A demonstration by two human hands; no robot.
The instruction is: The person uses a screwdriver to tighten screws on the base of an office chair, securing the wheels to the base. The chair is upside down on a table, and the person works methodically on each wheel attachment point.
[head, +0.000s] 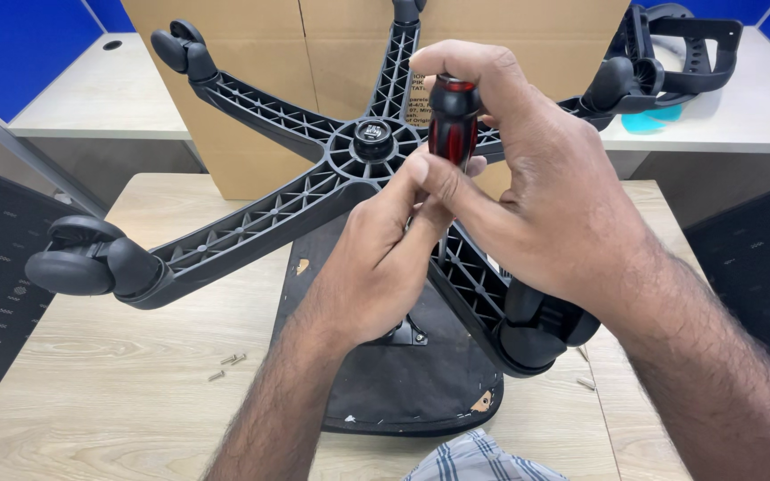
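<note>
The right hand (536, 214) wraps its fingers around the red-and-black screwdriver (453, 120), upright over the upturned chair seat (403, 383); the left hand (385, 258) pinches its shaft just below. With the tip hidden beneath the fingers, it could slip off the screw, and the star-shaped wheel base (314, 169) behind them might wobble.
</note>
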